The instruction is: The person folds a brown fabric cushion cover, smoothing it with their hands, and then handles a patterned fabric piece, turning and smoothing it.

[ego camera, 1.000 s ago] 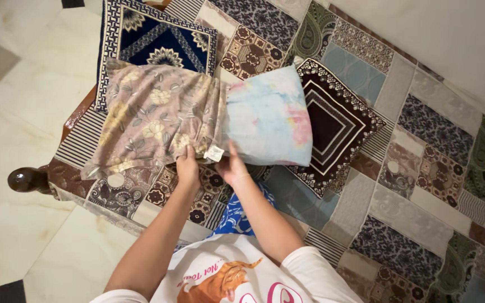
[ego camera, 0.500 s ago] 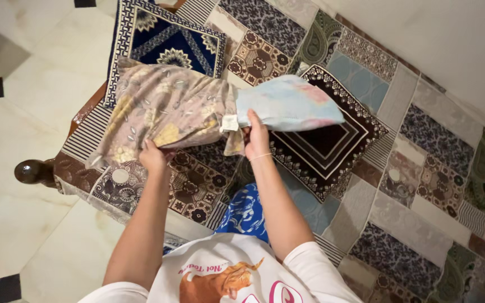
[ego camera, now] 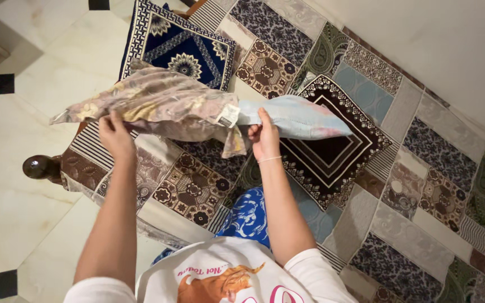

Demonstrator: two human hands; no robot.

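A pale blue and pink pillow (ego camera: 301, 116) sticks halfway out of a beige floral pillowcase (ego camera: 158, 104), and both are lifted above the bed. My left hand (ego camera: 114, 134) grips the closed end of the pillowcase at the left. My right hand (ego camera: 265, 136) clasps the pillow right at the case's open edge, where a small white tag hangs. The rest of the pillow is hidden inside the case.
A patchwork bedspread (ego camera: 416, 185) covers the bed. A dark blue patterned cushion (ego camera: 183, 47) lies at the top and a brown patterned cushion (ego camera: 332, 148) under the pillow. A dark wooden bedpost knob (ego camera: 37, 166) stands at the left over the white marble floor (ego camera: 23, 207).
The pillow and case were lifted off the bed and turned edge-on. My left hand slid left along the case toward its closed end; my right hand stayed at the opening.
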